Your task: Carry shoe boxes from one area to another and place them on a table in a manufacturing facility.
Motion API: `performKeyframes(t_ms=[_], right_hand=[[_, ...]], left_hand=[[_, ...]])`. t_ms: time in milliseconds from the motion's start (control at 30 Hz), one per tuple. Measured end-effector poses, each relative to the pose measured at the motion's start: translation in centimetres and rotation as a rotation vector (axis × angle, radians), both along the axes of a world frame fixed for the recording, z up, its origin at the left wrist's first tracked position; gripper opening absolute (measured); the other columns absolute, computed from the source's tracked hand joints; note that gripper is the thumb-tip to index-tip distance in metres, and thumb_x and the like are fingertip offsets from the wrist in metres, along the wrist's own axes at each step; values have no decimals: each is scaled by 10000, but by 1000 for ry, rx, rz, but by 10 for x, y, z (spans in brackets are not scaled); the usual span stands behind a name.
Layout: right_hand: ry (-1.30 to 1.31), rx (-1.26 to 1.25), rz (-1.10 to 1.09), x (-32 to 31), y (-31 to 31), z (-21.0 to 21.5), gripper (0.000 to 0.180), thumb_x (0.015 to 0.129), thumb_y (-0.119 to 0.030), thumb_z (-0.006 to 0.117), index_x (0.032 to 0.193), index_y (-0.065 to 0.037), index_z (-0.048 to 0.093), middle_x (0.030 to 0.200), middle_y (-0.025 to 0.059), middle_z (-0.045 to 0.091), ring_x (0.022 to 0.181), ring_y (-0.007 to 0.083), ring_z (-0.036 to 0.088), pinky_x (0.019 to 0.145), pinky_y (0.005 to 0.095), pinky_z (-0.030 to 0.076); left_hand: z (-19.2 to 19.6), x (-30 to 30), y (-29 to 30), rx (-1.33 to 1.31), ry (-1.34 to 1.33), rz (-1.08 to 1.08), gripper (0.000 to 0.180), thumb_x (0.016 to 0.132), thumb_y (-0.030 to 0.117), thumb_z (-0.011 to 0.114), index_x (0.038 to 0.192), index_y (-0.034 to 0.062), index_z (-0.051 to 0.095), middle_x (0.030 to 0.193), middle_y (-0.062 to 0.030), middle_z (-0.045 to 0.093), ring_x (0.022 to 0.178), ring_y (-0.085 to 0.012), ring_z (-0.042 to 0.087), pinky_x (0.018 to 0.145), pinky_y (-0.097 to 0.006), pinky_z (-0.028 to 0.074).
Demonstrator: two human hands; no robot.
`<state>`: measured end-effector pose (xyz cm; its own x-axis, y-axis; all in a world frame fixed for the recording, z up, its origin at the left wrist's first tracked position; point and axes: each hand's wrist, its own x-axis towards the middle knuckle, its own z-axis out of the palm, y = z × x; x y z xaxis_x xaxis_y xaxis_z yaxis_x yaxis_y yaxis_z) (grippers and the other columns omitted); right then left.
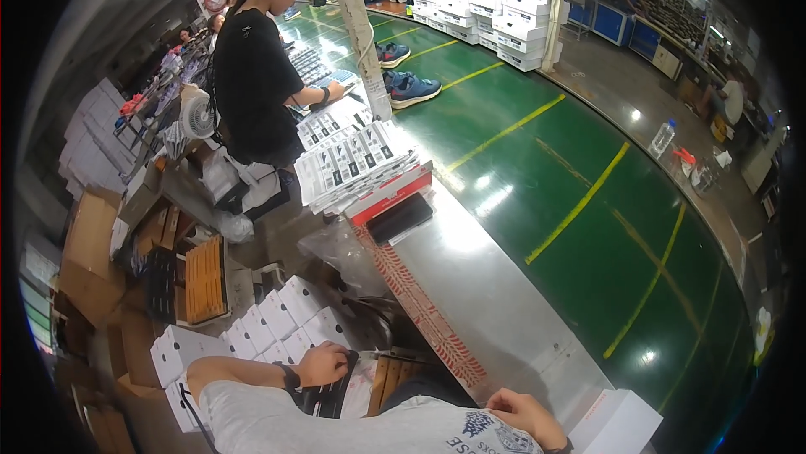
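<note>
My left hand [325, 365], with a dark band at its wrist, is closed, fingers curled at the top of a black slatted piece [330, 401]; whatever may be in the fingers is hidden. To its left, white shoeboxes [269, 317] stand in stacked rows. My right hand [525, 414] rests by the near edge of the metal table [495, 311], its fingers loosely curled in with nothing visible in them. Close beside that hand, a white shoebox [617, 425] sits at the table's near right corner.
Printed sheets [357, 164] are piled on a red-and-white box, with a dark phone [400, 219] alongside. A green conveyor belt [537, 168] with yellow lines carries sneakers [411, 89] and stacked shoeboxes [520, 21]. A fan post [363, 42] rises beside a co-worker [256, 76]. Cartons [91, 257] stand left.
</note>
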<state>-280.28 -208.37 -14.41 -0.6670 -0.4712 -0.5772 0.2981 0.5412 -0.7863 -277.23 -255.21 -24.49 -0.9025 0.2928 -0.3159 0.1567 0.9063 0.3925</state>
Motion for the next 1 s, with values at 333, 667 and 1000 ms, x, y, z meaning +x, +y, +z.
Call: performKeyframes(t_ms=[333, 667, 1000], right_hand=[[-3, -227, -337, -37, 19, -25, 135, 982, -121, 610, 1050, -5, 616, 945, 74, 690, 855, 143, 683, 762, 273, 548], [-76, -223, -360, -54, 9, -53, 193, 990, -163, 606, 1107, -9, 603, 973, 85, 687, 865, 162, 688, 746, 279, 543], [-126, -162, -417, -48, 18, -80, 198, 1001, -190, 587, 1095, -16, 593, 956, 91, 692, 853, 160, 683, 732, 277, 536]], left_hand=[[1, -1, 1, 0, -16, 6, 251, 836, 250, 618, 921, 53, 748, 1144, -68, 683, 1109, -304, 595, 917, -406, 526], [1, -2, 3, -4, -11, 13, 236, 855, 260, 618, 894, 66, 745, 1150, -60, 687, 1101, -295, 609, 909, -400, 536], [-1, 0, 0, 5, 9, 5, 223, 846, 248, 611, 864, 60, 730, 1139, -65, 679, 1087, -307, 599, 887, -408, 533]])
